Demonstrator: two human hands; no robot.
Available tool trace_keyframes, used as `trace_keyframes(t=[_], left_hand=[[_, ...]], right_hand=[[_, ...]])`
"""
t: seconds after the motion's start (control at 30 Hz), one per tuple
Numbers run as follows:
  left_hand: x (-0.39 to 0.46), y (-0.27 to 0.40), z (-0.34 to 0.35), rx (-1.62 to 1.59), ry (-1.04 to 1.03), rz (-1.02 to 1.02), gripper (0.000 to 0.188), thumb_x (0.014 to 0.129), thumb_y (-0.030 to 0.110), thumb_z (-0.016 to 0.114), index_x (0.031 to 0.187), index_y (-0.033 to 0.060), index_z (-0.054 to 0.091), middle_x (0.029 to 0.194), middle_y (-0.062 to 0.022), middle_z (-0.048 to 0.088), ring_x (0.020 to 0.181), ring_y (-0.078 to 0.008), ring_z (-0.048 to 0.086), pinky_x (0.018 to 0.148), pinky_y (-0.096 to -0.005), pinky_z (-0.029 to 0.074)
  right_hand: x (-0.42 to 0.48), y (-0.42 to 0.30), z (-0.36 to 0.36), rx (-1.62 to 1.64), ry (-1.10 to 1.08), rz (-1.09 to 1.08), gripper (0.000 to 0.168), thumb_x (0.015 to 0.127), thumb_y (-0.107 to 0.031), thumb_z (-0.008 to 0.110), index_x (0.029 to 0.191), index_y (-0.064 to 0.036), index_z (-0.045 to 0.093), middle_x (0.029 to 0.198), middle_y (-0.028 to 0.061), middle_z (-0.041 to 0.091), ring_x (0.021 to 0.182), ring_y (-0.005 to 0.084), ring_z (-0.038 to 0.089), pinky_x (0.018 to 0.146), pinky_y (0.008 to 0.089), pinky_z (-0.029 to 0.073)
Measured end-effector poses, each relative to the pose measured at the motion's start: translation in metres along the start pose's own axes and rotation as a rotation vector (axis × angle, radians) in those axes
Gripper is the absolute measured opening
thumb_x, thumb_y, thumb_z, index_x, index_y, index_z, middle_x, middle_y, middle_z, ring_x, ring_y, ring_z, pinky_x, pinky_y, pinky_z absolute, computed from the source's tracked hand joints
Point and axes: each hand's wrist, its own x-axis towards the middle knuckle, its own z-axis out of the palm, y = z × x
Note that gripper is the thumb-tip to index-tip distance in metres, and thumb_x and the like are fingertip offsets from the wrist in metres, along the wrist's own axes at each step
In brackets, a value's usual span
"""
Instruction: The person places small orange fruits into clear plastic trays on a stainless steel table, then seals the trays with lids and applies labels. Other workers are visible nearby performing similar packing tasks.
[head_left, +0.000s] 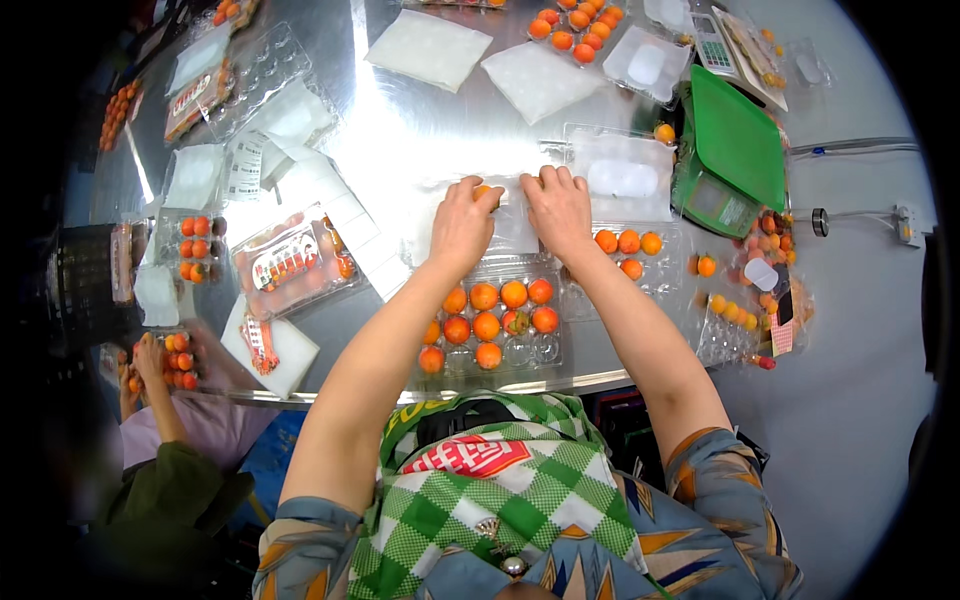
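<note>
Both hands reach over the open lid side of a clear plastic clamshell tray (551, 352), which holds several orange persimmons (486, 325) in its cups; a few cups are bare. Between the fingertips of my left hand (465, 221) is an orange fruit (484, 193), partly covered by the fingers. My right hand (559, 210) is bent downward at the lid's right side; something small and dark shows at its fingertips, too hidden to name. A white foam pad (514, 229) lies beneath and between the hands. Right of the tray, a second clamshell (660, 281) holds several persimmons.
A green-topped scale (735, 142) stands at the right, by a loose persimmon (706, 265). On the left are a closed fruit pack (296, 259), a strip of white labels (349, 214) and a foam pad with printed labels (296, 352). A co-worker's hands (148, 360) touch another tray far left.
</note>
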Motion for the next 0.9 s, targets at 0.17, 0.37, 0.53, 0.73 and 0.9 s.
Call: trace_keyframes(t=[0.17,0.37,0.53,0.73,0.9], left_hand=[[0.002,-0.008,0.009,-0.28,-0.178,-0.292,0.025,0.078,0.006,0.058,0.103,0.0083,0.059,0.098,-0.0123,0.057,0.082,-0.0242,0.058,0.077,-0.0314,0.047],[-0.05,0.001,-0.057,-1.668,-0.334,-0.896,0.038,0.091,0.024,0.043,0.121,0.0004,0.042,0.099,-0.0145,0.057,0.08,-0.0191,0.059,0.069,-0.0285,0.05],[-0.106,0.02,-0.091,-1.943,-0.265,-0.939,0.045,0.093,0.023,0.039,0.127,-0.0051,0.033,0.099,-0.0139,0.055,0.08,-0.0177,0.057,0.07,-0.0249,0.049],[-0.152,0.032,-0.116,-1.593,-0.253,-0.895,0.048,0.083,0.01,0.053,0.128,-0.0008,0.037,0.109,-0.0102,0.053,0.085,-0.0168,0.056,0.074,-0.0228,0.047],[-0.187,0.039,-0.117,-0.676,-0.31,-0.509,0.039,0.074,0.007,0.067,0.11,0.004,0.055,0.097,-0.004,0.058,0.078,-0.0112,0.056,0.069,-0.0228,0.046]], right_hand=[[0.002,-0.002,-0.016,0.342,-0.003,0.043,0.023,0.07,-0.007,0.058,0.093,-0.008,0.054,0.085,0.0037,0.053,0.082,0.0192,0.053,0.071,0.0328,0.042],[-0.06,-0.037,-0.067,2.073,-0.329,0.697,0.036,0.082,-0.012,0.045,0.116,-0.001,0.045,0.096,0.0077,0.056,0.082,0.0135,0.053,0.074,0.0259,0.044],[-0.104,-0.067,-0.072,2.302,-0.526,0.684,0.045,0.084,-0.018,0.039,0.125,0.002,0.038,0.098,0.0119,0.055,0.083,0.0157,0.053,0.076,0.0276,0.044],[-0.136,-0.089,-0.08,2.074,-0.596,0.699,0.035,0.078,-0.002,0.057,0.111,-0.004,0.045,0.1,0.0077,0.057,0.089,0.0122,0.055,0.078,0.026,0.045],[-0.161,-0.09,-0.071,1.573,-0.458,0.443,0.038,0.072,-0.003,0.064,0.106,-0.004,0.047,0.098,0.0067,0.058,0.087,0.0093,0.054,0.077,0.0249,0.044]])
